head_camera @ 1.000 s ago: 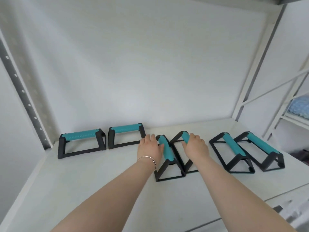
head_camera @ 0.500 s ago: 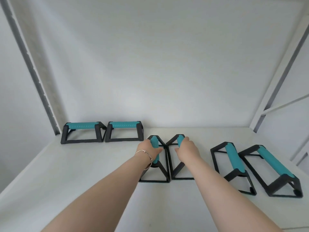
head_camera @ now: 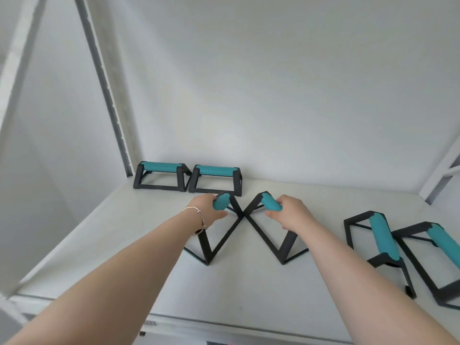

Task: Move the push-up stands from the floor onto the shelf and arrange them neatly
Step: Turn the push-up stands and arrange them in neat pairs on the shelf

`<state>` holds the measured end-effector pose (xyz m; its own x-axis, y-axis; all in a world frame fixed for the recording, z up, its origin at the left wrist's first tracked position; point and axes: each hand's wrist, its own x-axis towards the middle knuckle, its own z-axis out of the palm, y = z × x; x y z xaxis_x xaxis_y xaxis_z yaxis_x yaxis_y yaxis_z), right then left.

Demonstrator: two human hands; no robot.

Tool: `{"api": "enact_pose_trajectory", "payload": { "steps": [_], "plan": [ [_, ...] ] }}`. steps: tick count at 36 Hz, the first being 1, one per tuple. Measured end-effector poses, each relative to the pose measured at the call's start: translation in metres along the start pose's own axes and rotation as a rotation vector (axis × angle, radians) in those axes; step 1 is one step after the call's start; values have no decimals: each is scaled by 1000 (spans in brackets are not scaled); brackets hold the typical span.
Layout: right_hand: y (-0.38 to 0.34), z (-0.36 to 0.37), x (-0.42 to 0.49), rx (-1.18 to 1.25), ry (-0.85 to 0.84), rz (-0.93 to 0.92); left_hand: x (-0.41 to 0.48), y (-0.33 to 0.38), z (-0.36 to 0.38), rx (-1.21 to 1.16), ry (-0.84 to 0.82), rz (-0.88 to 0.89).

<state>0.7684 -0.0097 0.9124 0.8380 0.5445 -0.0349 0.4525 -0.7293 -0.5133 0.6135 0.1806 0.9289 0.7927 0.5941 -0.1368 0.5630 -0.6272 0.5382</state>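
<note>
Several black push-up stands with teal handles are on the white shelf (head_camera: pixel 249 290). My left hand (head_camera: pixel 207 210) grips the teal handle of the left middle stand (head_camera: pixel 221 201). My right hand (head_camera: pixel 292 215) grips the handle of the right middle stand (head_camera: pixel 270 201). Both middle stands are tilted apart, with their frames touching between my hands and forming a W shape. Two stands sit side by side at the back left, the far-left one (head_camera: pixel 161 178) and its neighbour (head_camera: pixel 216 179). Two more stand at the right, the inner one (head_camera: pixel 382 236) and the outer one (head_camera: pixel 445 247).
A grey perforated upright (head_camera: pixel 104 83) runs up at the back left, and a white upright (head_camera: pixel 438 175) stands at the back right. The shelf's front edge (head_camera: pixel 224 327) is near my forearms. The white wall is behind the stands.
My hands have tilted the two middle stands outward, away from each other, so their frames now form a W. The view has shifted lower and to the left.
</note>
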Motion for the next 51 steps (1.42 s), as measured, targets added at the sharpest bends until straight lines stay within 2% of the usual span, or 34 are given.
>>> {"api": "enact_pose_trajectory", "payload": {
  "steps": [5, 16, 26, 35, 44, 51],
  "plan": [
    [-27, 6, 9, -70, -69, -125, -1, -30, -34, 215, 15, 81],
    [-100, 25, 38, -215, -300, -275, 23, -114, -114, 392, -61, 152],
    [-146, 51, 57, -209, -278, -325, 54, -160, -152, 370, -104, 194],
    [-170, 71, 69, -194, -268, -305, 81, -184, -153, 403, -138, 257],
    [-173, 74, 72, -202, -266, -297, 98, -197, -144, 240, -83, 280],
    [-180, 70, 69, -274, -268, -262, 103, -197, -145, 239, -100, 291]
  ]
}}
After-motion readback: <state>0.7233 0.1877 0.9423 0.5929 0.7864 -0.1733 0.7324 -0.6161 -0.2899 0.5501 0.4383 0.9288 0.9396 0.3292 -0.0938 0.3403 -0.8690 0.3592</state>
